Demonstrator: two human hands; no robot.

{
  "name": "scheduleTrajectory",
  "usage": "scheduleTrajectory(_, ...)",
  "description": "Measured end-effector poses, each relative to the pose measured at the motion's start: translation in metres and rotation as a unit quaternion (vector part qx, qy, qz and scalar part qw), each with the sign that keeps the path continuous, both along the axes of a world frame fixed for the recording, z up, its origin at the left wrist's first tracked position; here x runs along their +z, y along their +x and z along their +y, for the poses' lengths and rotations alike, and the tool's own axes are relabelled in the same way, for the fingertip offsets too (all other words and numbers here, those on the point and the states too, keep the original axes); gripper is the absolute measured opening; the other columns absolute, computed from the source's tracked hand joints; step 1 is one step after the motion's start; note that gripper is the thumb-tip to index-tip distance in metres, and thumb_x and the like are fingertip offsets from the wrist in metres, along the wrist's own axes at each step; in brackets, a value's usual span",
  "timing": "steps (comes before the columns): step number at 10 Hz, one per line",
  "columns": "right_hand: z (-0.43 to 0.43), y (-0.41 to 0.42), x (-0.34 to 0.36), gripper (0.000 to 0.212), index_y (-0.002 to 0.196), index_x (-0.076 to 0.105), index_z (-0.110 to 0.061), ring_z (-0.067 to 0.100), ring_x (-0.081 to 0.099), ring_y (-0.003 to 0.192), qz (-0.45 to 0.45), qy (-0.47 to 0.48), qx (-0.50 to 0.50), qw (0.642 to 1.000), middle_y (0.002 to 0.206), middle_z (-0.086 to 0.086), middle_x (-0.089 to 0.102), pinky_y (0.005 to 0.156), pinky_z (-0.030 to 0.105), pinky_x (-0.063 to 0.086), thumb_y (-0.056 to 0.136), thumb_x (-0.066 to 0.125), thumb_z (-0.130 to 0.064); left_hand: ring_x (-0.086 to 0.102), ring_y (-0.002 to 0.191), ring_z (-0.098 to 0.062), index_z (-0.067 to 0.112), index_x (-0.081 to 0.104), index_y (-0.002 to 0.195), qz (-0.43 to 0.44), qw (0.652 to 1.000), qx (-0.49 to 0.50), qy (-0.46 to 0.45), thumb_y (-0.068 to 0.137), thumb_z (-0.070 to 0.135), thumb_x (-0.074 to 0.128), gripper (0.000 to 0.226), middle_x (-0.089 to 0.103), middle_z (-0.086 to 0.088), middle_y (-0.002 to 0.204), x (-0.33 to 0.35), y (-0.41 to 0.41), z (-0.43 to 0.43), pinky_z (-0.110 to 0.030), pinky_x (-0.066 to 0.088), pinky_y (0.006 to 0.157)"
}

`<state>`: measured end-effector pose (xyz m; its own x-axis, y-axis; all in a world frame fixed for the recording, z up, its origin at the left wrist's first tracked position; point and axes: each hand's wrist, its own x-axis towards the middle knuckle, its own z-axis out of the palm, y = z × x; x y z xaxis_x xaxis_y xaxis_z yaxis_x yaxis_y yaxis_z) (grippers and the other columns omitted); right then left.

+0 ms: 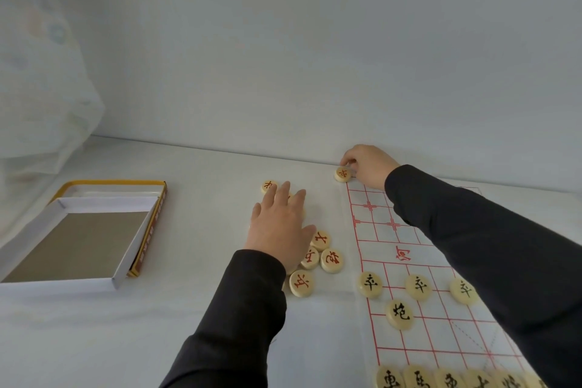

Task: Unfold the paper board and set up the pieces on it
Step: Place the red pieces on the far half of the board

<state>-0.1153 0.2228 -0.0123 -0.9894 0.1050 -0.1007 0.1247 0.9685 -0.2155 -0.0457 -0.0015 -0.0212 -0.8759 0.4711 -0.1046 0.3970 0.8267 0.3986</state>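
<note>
Wooden discs, small, light and smooth, look easiest to take by the rim. The right hand [370,167] does so, fingers curled on a red-lettered piece [342,173] at the far corner of the unfolded paper board [378,230]. The left hand [280,227] lies flat, fingers straight and spread, over the loose red pieces [330,260] beside it. Black pieces [370,284] stand in the near rows. The thin sheet would likely shift if nudged.
</note>
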Motion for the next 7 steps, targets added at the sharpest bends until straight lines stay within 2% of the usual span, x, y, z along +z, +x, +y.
scheduleTrajectory(1,0.001,0.004,-0.004,0.027,0.119,0.059,-0.01,0.022,0.052,0.109,0.005,-0.012,0.006,1.0,0.123,0.006,0.055,0.09,0.027,0.038,0.096,0.047,-0.015,-0.005,0.145,-0.022,0.024,0.01,0.149,-0.001,1.0,-0.001,0.0,0.097,0.036,0.042,0.063,-0.001,0.0,0.158,0.001,0.001,0.0,-0.042,0.009,0.118)
scheduleTrajectory(2,-0.002,0.009,-0.004,0.034,0.122,0.057,-0.012,0.019,0.053,0.106,0.008,-0.017,0.02,1.0,0.121,0.005,0.056,0.086,0.023,0.038,0.091,0.057,-0.024,-0.005,0.145,-0.022,0.024,0.009,0.149,-0.003,1.0,-0.001,0.001,0.097,0.036,0.042,0.063,-0.001,0.0,0.158,0.001,0.001,0.0,-0.042,0.009,0.118)
scheduleTrajectory(3,-0.006,0.009,-0.005,0.037,0.122,0.058,-0.011,0.019,0.053,0.107,0.018,-0.012,0.033,0.999,0.12,0.005,0.057,0.085,0.022,0.037,0.087,0.061,-0.019,-0.005,0.145,-0.022,0.024,0.01,0.149,0.0,1.0,0.0,0.004,0.097,0.036,0.042,0.062,-0.001,0.0,0.158,0.001,0.001,0.0,-0.042,0.01,0.118)
scheduleTrajectory(4,-0.009,0.006,-0.009,0.03,0.116,0.062,-0.011,0.018,0.053,0.105,0.025,-0.004,0.043,0.999,0.118,0.004,0.06,0.083,0.021,0.036,0.086,0.06,-0.015,-0.005,0.145,-0.022,0.024,0.01,0.149,0.0,1.0,0.002,0.006,0.097,0.036,0.042,0.062,0.0,0.0,0.158,0.002,0.0,0.0,-0.042,0.01,0.118)
scheduleTrajectory(6,-0.006,0.01,-0.003,0.028,0.113,0.065,-0.008,0.017,0.055,0.101,0.108,-0.084,-0.023,0.99,0.112,0.004,0.062,0.085,0.023,0.041,0.085,0.064,-0.016,-0.004,0.145,-0.022,0.024,0.01,0.149,-0.002,1.0,0.002,0.01,0.096,0.036,0.043,0.063,0.0,0.0,0.158,0.001,0.0,-0.001,-0.042,0.011,0.118)
scheduleTrajectory(7,0.001,0.014,-0.003,0.027,0.112,0.065,-0.009,0.018,0.055,0.1,0.125,-0.089,-0.059,0.986,0.111,0.004,0.062,0.087,0.026,0.043,0.086,0.064,-0.016,-0.004,0.145,-0.022,0.024,0.011,0.149,-0.002,1.0,0.001,0.012,0.096,0.036,0.042,0.062,0.0,0.0,0.158,0.002,0.0,-0.001,-0.042,0.01,0.118)
